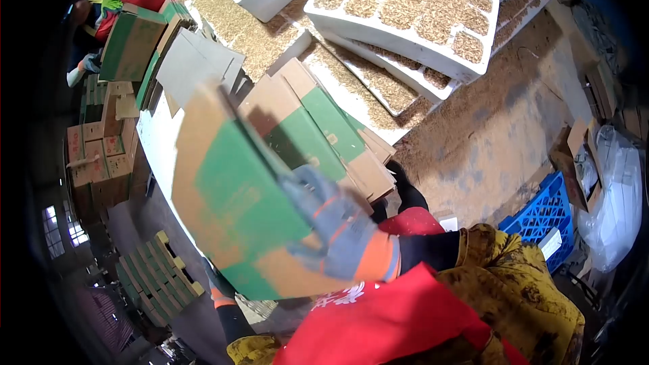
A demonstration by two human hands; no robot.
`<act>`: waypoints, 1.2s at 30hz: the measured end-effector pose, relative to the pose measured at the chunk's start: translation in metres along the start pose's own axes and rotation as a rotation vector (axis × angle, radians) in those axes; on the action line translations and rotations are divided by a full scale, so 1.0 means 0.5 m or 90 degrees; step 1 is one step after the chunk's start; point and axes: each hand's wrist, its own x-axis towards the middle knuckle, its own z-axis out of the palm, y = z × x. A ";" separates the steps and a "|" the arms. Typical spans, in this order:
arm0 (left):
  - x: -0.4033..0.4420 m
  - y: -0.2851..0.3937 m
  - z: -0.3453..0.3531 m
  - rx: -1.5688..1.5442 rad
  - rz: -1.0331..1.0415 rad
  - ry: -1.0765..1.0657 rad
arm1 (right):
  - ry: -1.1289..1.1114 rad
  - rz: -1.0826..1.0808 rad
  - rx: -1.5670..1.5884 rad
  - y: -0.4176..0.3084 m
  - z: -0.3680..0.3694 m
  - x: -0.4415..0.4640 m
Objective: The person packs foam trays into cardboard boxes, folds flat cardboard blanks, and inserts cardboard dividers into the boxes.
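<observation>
A green and brown cardboard box (247, 209) is tilted up in front of my body, its upper edge smeared by motion. My right hand (331, 230), in a grey glove with an orange cuff, grips the box along its right side. My left hand (218, 285), gloved alike, holds the lower left edge; most of its fingers are hidden behind the cardboard. Just beyond the box lies a stack of flattened green and brown cartons (318, 125), with a grey cardboard sheet (199, 64) to its left.
White foam trays (405, 47) filled with husk-like bits are piled at the back. A co-worker (111, 17) handles a carton at upper left. Stacked boxes (98, 155) and a strapped carton pile (159, 277) stand left. A blue crate (541, 216) and plastic bag (615, 196) sit right.
</observation>
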 end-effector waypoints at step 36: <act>-0.274 -0.103 -0.096 0.034 0.110 0.213 | -0.190 -0.066 0.135 0.049 0.052 -0.101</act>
